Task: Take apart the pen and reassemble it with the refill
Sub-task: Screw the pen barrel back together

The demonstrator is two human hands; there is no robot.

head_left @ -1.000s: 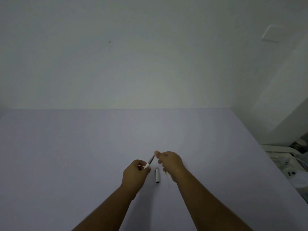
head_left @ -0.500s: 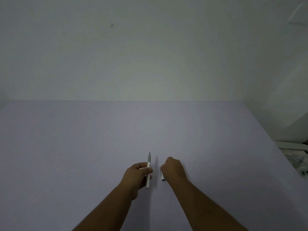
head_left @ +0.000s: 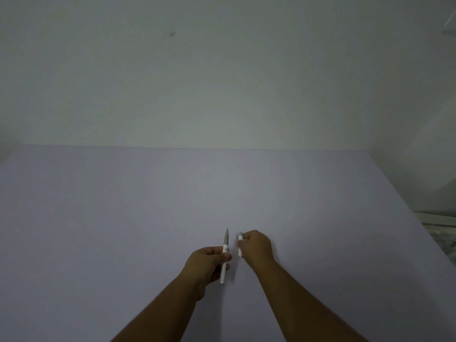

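Observation:
My left hand (head_left: 207,264) grips a white pen body (head_left: 224,257) with a grey tip section. The pen stands nearly upright, its point away from me. My right hand (head_left: 256,246) is closed around a short white pen cap (head_left: 239,244), held just right of the pen and apart from it. Both hands hover low over the pale purple table (head_left: 123,218). No loose refill shows; the spot where a thin stick lay lies under my right hand and forearm.
A plain pale wall rises behind the table's far edge. The table's right edge runs diagonally down to the right, and beyond it some white items (head_left: 439,225) lie lower down.
My right hand let go of the pen tip, dropped to the table and picked up the cap. My left hand turned the pen from slanted to nearly upright. The view shifted right.

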